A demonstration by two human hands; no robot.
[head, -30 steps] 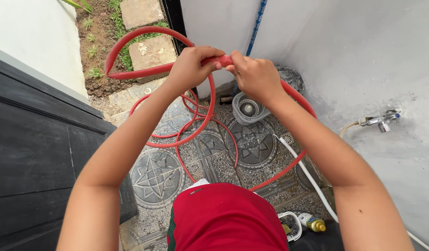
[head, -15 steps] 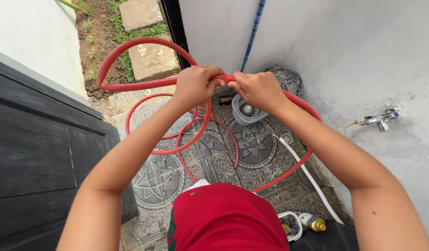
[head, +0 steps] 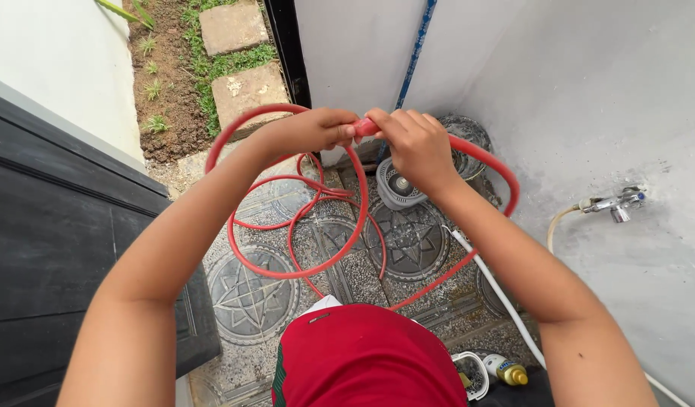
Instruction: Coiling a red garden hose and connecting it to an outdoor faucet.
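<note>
Both hands meet at the upper middle of the frame, clenched on a red hose (head: 347, 218). Left hand (head: 311, 130) is closed around the hose from the left, knuckles up, thumb and fingers wrapped over the tube. Right hand (head: 413, 143) grips the same stretch just beside it, fingertips (head: 377, 118) pinching the short bit of hose that shows between the two hands; the hands nearly touch.

From the left hand one loop of hose curves down and around in a wide ring across the middle of the frame, hanging above the patterned floor tiles (head: 253, 290). More thin red loops lie tangled behind it, lower and to the left. From the right hand the hose arcs out to the right, bends down near the grey wall (head: 588, 90) and runs back toward the lower middle, passing behind the red shirt (head: 362, 358).

A grey round mop bucket (head: 400, 188) sits on the tiles just below the right hand. A white hose (head: 505, 298) runs diagonally along the lower right, and a metal tap (head: 615, 202) sticks out of the wall at the right edge. A dark door (head: 53, 256) fills the left side; stepping stones (head: 238, 30) and soil show at the upper left.
</note>
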